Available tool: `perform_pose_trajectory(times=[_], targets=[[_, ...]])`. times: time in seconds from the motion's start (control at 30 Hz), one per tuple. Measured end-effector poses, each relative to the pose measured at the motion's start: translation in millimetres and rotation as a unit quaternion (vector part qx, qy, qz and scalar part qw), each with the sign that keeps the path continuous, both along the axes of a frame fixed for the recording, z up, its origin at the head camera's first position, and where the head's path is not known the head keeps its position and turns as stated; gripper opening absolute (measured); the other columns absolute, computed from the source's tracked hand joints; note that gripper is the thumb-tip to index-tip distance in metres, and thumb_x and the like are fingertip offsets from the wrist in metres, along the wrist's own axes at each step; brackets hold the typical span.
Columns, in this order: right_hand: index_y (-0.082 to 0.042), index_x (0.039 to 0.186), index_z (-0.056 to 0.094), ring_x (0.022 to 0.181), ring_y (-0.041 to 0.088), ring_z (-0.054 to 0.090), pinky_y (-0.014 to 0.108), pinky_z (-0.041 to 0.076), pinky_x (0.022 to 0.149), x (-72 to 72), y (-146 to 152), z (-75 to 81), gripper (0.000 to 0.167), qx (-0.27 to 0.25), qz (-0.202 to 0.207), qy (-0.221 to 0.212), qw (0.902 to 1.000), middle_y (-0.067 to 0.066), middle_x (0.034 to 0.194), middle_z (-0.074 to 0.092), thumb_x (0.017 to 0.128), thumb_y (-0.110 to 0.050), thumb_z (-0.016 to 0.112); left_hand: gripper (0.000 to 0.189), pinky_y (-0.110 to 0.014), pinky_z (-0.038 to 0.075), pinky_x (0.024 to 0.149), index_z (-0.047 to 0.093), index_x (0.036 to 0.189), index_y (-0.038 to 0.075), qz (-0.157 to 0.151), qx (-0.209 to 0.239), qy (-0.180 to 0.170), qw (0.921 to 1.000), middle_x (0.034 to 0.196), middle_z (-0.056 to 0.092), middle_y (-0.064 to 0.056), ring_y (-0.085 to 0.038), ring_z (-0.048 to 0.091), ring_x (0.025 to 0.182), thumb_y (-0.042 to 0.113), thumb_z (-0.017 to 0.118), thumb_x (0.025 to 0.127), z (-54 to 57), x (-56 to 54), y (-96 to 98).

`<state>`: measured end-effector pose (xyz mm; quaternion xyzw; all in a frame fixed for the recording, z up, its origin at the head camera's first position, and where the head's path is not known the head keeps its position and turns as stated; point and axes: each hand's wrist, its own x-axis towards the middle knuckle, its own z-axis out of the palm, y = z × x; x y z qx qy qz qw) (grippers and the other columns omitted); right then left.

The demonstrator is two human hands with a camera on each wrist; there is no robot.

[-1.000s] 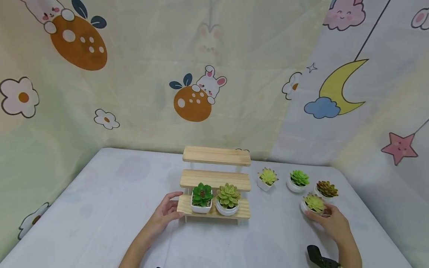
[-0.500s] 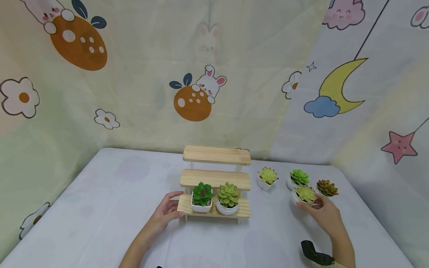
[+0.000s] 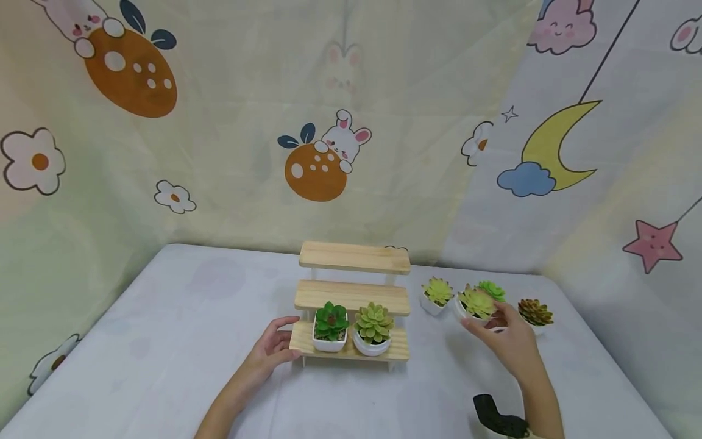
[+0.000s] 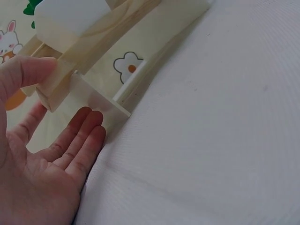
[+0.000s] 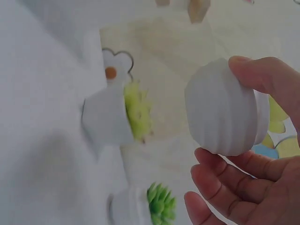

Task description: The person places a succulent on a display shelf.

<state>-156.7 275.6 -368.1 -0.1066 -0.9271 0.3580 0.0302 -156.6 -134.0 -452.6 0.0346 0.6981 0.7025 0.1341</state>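
My right hand (image 3: 511, 342) holds a potted succulent (image 3: 476, 303) with pale yellow-green leaves above the table. In the right wrist view, thumb and fingertips grip its ribbed white pot (image 5: 220, 110), which hides most of its leaves. A three-tier wooden plant stand (image 3: 351, 295) stands at the middle; my left hand (image 3: 265, 350) pinches the left end of its lowest board (image 4: 89, 56) between thumb and index finger, the other fingers extended beside a pale support. On that lowest board sit a dark green succulent (image 3: 331, 320) in a square pot and a light green one (image 3: 374, 323) in a round pot.
Right of the stand are a yellow-green succulent (image 3: 437, 292) in an angular white pot, a bright green one (image 3: 492, 290) partly behind the held plant, and a brownish one (image 3: 535, 312). A black device (image 3: 496, 417) is on my right wrist. Printed cloth (image 3: 236, 152) hangs behind the table.
My right hand has lifted the pale succulent and carried it left, past the front of the bright green one. My left hand stays at the stand.
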Motion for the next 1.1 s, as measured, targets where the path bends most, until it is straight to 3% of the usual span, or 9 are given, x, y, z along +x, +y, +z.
perform_pose_trajectory(times=[0.33, 0.53, 0.8, 1.1], targets=[[0.001, 0.137, 0.035, 0.092, 0.025, 0.055, 0.027, 0.045, 0.071, 5.9, -42, 16.9, 0.085, 0.002, 0.025, 0.048, 0.9985, 0.015, 0.104, 0.057, 0.077, -0.048, 0.070, 0.063, -0.024, 0.044, 0.086, 0.035, 0.138, 0.016, -0.001, 0.012, 0.006, 0.9999, 0.123, 0.051, -0.012, -0.015, 0.055, 0.104, 0.015, 0.065, 0.083, -0.5, 1.6, 0.0], [-0.002, 0.135, 0.039, 0.090, 0.022, 0.054, 0.028, 0.045, 0.073, 7.0, -65, 26.2, 0.080, -0.015, 0.041, 0.069, 0.9966, 0.012, 0.101, 0.057, 0.077, -0.045, 0.072, 0.063, -0.023, 0.044, 0.086, 0.031, 0.139, 0.013, -0.017, 0.011, 0.018, 0.9996, 0.124, 0.050, -0.014, -0.013, 0.055, 0.104, 0.014, 0.064, 0.085, -1.2, 4.0, 0.0], [-0.004, 0.134, 0.041, 0.091, 0.021, 0.053, 0.032, 0.044, 0.078, -0.7, -98, 37.1, 0.077, -0.037, 0.081, 0.091, 0.9918, 0.011, 0.103, 0.055, 0.076, -0.043, 0.073, 0.063, -0.024, 0.044, 0.086, 0.032, 0.139, 0.013, -0.015, 0.019, 0.021, 0.9995, 0.122, 0.051, -0.015, -0.014, 0.055, 0.103, 0.011, 0.064, 0.084, 1.1, 3.6, 0.4], [-0.007, 0.133, 0.045, 0.092, 0.020, 0.054, 0.031, 0.045, 0.075, -12.7, -137, 35.8, 0.075, -0.041, 0.111, 0.094, 0.9885, 0.007, 0.104, 0.055, 0.074, -0.044, 0.075, 0.063, -0.024, 0.043, 0.086, 0.033, 0.139, 0.014, -0.014, 0.016, 0.016, 0.9996, 0.123, 0.052, -0.014, -0.015, 0.056, 0.103, 0.013, 0.064, 0.084, 0.9, 2.1, 0.5]])
